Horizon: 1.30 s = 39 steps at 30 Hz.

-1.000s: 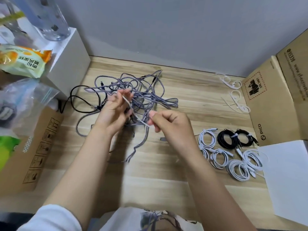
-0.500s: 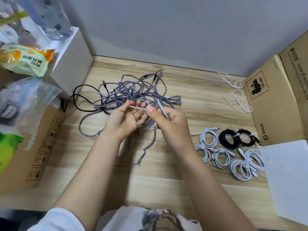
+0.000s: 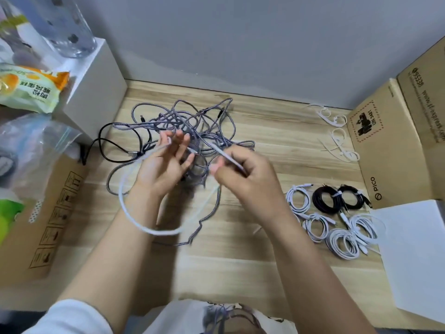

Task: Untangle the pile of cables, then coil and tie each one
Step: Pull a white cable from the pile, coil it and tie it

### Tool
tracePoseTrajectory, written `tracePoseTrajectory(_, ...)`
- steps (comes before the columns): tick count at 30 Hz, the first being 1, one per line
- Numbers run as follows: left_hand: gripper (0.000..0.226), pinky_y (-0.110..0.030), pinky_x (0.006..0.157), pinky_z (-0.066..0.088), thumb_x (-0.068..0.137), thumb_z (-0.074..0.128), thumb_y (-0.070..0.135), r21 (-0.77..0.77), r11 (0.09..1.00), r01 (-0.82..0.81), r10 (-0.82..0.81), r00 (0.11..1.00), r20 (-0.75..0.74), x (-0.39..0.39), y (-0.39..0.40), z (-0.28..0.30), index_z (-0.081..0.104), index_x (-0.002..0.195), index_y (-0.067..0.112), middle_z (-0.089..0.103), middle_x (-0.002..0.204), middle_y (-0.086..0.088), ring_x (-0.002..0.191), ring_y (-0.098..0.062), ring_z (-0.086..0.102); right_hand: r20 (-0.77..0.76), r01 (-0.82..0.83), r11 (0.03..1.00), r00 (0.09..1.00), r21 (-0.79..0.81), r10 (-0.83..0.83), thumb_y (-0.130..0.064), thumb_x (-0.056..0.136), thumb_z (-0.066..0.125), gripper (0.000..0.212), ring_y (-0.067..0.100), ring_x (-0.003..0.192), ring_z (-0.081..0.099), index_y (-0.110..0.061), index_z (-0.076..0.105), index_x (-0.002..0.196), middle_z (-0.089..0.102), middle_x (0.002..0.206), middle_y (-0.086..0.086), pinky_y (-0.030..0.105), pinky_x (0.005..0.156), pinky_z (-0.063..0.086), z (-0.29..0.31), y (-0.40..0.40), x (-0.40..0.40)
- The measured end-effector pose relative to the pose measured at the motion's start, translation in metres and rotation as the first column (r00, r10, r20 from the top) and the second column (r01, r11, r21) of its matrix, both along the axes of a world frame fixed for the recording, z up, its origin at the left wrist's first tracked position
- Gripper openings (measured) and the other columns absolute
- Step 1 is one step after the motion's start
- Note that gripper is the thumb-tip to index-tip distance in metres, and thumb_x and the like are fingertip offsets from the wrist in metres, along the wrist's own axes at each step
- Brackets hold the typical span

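Note:
A tangle of grey braided cables (image 3: pixel 192 124) lies on the wooden table (image 3: pixel 240 266), with a black cable (image 3: pixel 113 141) at its left. A white cable (image 3: pixel 149 227) swings in a blurred loop around my left hand (image 3: pixel 163 165), which is raised with fingers spread and the cable running over them. My right hand (image 3: pixel 240 174) pinches the white cable's other part just right of the left hand. Both hands hover above the near edge of the tangle.
Several coiled and tied white cables (image 3: pixel 342 237) and two black coils (image 3: pixel 337 198) sit at the right. White ties (image 3: pixel 337 138) lie further back. Cardboard boxes (image 3: pixel 395 141) stand right, a white sheet (image 3: pixel 414 251) in front of them. A white box (image 3: pixel 96 92), snack bags and cardboard are left.
The white cable has been drawn out of the tangle and now swings in a wide loop around my left wrist. My right hand moved right and back from the left hand.

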<state>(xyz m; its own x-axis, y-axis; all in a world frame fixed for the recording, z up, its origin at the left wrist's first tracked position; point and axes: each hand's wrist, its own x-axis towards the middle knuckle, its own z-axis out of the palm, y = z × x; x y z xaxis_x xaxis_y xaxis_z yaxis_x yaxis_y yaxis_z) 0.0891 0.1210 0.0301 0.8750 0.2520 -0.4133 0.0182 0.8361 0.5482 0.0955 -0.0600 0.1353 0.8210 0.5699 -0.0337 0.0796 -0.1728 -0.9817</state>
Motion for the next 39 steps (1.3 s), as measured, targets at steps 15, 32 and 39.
tracePoseTrajectory(15, 0.022, -0.025, 0.067, 0.048, 0.083, 0.056, 0.027, 0.265, 0.945, 0.193, -0.204, 0.979, 0.017, -0.014, -0.036, 0.022, 0.069, 0.070, 0.016, 0.068, 0.070, 0.002, 0.067, -0.013, 0.063, -0.209, 0.051, 0.999, 0.976, -0.011, -0.052, -0.025, 0.095, 0.050, 0.044, -0.001, 0.042, 0.031, -0.018, 0.043, 0.052, 0.038, 0.041, -0.014, 0.013, 0.047, 0.024, -0.046, 0.017, 0.006)
tracePoseTrajectory(32, 0.019, -0.009, 0.060, 0.044, 0.090, 0.053, -0.002, 0.760, 0.549, 0.347, -0.278, 0.934, -0.226, -0.005, -0.009, 0.024, 0.057, 0.081, 0.013, 0.062, 0.076, 0.002, 0.063, 0.001, 0.057, -0.233, 0.237, 0.966, 0.950, 0.100, -0.209, -0.031, 0.082, 0.054, 0.039, 0.009, 0.051, 0.030, -0.025, 0.042, 0.045, 0.034, 0.049, -0.007, 0.021, 0.051, 0.027, -0.017, -0.013, 0.019)
tracePoseTrajectory(39, 0.018, -0.012, 0.057, 0.042, 0.095, 0.051, 0.012, 0.235, -0.321, 0.918, -0.797, -0.128, -0.590, -0.046, -0.057, -0.027, 0.061, 0.095, 0.027, 0.067, 0.080, 0.013, 0.065, 0.003, 0.062, -0.256, 0.332, 0.943, 0.912, 0.007, -0.319, -0.029, 0.083, 0.058, 0.047, 0.004, 0.047, 0.033, -0.023, 0.042, 0.040, 0.036, 0.045, -0.012, 0.025, 0.058, 0.033, -0.018, -0.028, 0.022)
